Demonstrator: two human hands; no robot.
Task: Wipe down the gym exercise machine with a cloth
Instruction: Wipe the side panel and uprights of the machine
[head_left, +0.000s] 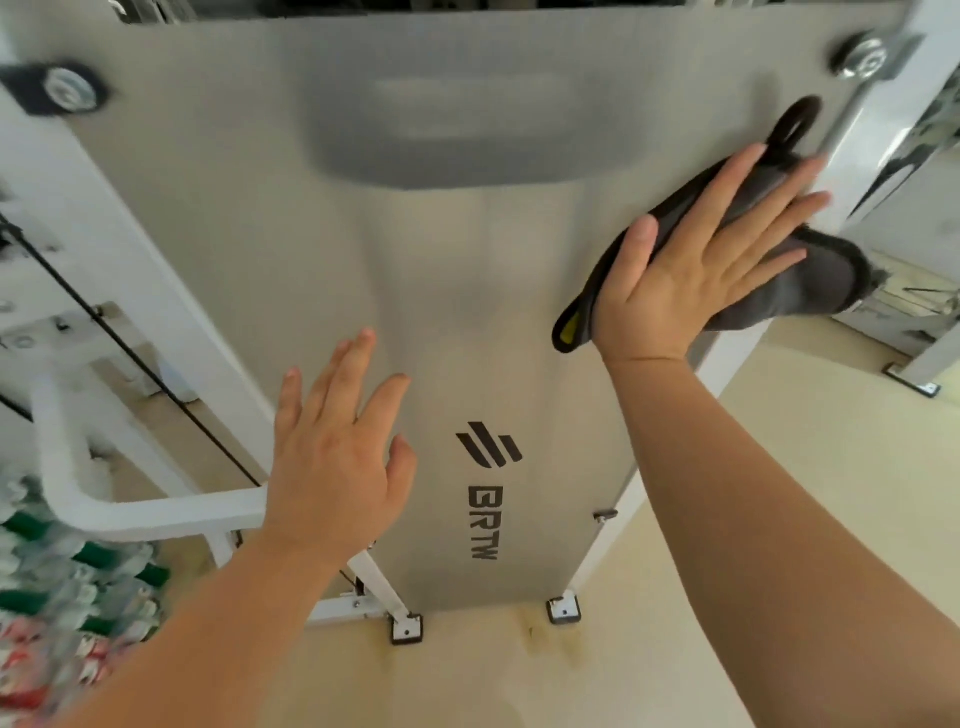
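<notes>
From the head view, looking down the tall grey panel (467, 270) of the gym machine, my right hand (696, 265) is at the right of the frame, flat on the dark grey cloth (815, 280). Fingers straight and fanned, palm down, nothing clenched: I'm pressing the cloth against the panel's right edge, in the upper right part of the picture. The cloth's hanging loop (795, 122) sticks up past my fingertips, and a yellow tag (571, 325) peeks out at its lower corner, just left of my wrist. My left hand (332, 457) is lower, centre-left, fingers released and spread, holding nothing; it lies over the panel's left edge, though I can't tell whether it touches the surface. Between my two forearms the black BRTW logo (485, 499) runs down the panel. Two silver bolts sit at the panel's top corners, one upper left (70, 88) and one upper right (865, 57). At the left a white frame tube (130, 512) bends round, with a thin black cable (130, 353) slanting across it. At the bottom the machine's small feet (407, 630) stand on the beige floor (753, 519). The lower left corner is a blur of green and red.
</notes>
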